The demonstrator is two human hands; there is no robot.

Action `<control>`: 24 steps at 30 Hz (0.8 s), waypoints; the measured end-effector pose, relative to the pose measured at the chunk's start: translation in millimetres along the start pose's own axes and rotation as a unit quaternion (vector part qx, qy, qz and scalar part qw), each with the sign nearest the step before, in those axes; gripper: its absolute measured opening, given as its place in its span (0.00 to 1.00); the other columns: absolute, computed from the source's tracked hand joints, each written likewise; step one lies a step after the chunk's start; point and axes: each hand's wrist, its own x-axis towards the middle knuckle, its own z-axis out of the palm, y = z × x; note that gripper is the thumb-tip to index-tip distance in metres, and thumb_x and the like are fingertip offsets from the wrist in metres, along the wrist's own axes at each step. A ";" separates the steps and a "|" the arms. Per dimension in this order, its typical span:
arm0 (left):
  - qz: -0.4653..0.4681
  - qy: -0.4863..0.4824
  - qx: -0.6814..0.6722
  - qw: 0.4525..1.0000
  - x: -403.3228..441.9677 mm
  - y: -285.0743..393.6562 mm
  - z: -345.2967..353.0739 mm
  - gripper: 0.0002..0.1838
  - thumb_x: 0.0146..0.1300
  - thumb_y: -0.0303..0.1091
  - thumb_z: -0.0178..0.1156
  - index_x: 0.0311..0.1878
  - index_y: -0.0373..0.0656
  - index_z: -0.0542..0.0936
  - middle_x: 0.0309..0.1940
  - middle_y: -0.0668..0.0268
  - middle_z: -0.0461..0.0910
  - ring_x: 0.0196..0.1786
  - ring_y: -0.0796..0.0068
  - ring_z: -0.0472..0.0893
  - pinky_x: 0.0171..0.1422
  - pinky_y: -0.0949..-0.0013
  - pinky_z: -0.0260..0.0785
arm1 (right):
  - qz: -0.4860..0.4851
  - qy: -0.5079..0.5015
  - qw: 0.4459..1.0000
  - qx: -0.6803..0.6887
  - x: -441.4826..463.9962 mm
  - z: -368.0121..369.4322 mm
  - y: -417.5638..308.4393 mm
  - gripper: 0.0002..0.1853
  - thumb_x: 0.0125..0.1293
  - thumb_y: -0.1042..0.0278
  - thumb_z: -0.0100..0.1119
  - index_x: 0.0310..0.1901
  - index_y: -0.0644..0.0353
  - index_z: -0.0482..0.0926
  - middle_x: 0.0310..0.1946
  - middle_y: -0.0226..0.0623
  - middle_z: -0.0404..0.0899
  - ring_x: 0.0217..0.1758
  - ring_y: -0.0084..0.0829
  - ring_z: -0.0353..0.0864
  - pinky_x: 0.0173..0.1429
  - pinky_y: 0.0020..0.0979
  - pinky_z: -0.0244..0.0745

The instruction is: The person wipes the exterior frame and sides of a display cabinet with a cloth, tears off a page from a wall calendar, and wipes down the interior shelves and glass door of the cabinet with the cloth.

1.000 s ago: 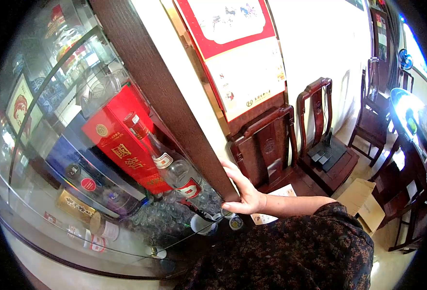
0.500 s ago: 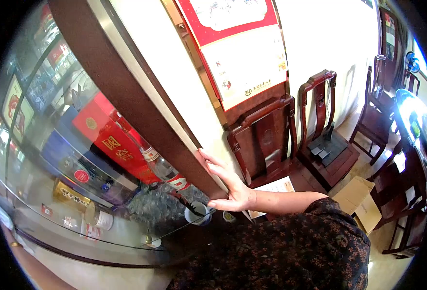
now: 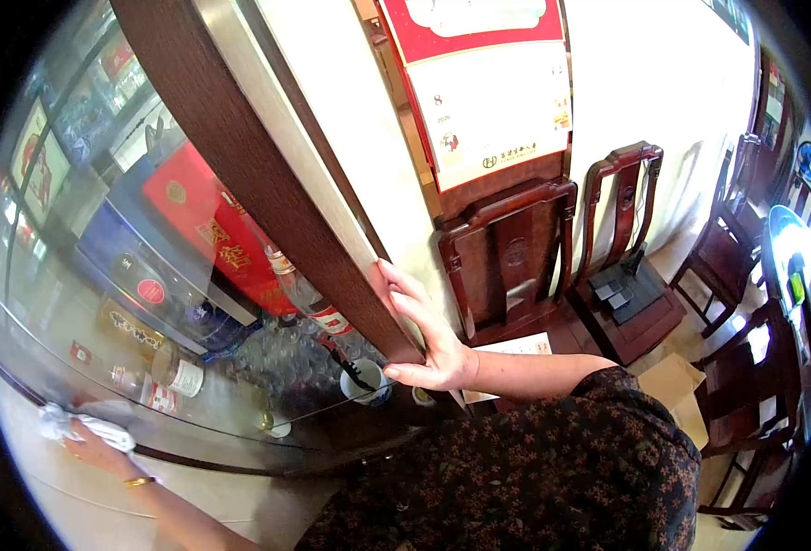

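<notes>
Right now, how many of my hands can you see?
2. Your right hand rests against the edge of the brown frame; your left hand, at lower left, has a white cloth.

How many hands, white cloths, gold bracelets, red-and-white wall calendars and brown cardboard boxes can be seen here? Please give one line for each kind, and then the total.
Hands: 2 (left hand, right hand)
White cloth: 1
Gold bracelet: 1
Red-and-white wall calendar: 1
Brown cardboard box: 1
Total: 6
</notes>
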 end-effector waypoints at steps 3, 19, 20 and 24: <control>-0.110 -0.043 -0.037 0.992 -62.7 40.2 -10.9 0.36 0.61 0.49 0.49 0.59 0.21 0.58 0.55 0.38 0.62 0.55 0.49 0.68 0.60 0.57 0.59 | -0.009 0.000 1.000 -0.008 2.3 -0.7 -0.7 0.39 0.52 0.57 0.63 0.64 0.56 0.56 0.66 0.54 0.47 0.68 0.50 0.50 0.67 0.44 0.48; 0.071 -0.132 0.004 0.989 -270.4 149.8 -33.6 0.39 0.55 0.33 0.55 0.65 0.27 0.47 0.59 0.41 0.58 0.58 0.50 0.65 0.62 0.58 0.57 | -0.027 0.010 0.999 0.016 1.9 2.2 5.0 0.40 0.51 0.57 0.64 0.64 0.55 0.57 0.66 0.55 0.47 0.67 0.51 0.50 0.66 0.45 0.47; 0.057 -0.127 -0.052 0.989 -281.1 153.8 -32.8 0.37 0.54 0.36 0.56 0.62 0.27 0.53 0.60 0.39 0.55 0.61 0.46 0.61 0.64 0.54 0.53 | -0.020 0.008 1.000 0.014 2.5 1.9 3.6 0.40 0.51 0.57 0.64 0.64 0.55 0.57 0.66 0.55 0.47 0.68 0.52 0.50 0.66 0.46 0.48; 0.101 -0.171 -0.048 0.979 -310.9 169.3 -40.7 0.42 0.50 0.39 0.60 0.65 0.34 0.51 0.60 0.40 0.50 0.62 0.44 0.57 0.66 0.48 0.46 | -0.014 0.011 1.000 0.018 0.9 3.1 5.1 0.40 0.51 0.56 0.64 0.64 0.54 0.56 0.66 0.56 0.47 0.67 0.52 0.51 0.66 0.46 0.49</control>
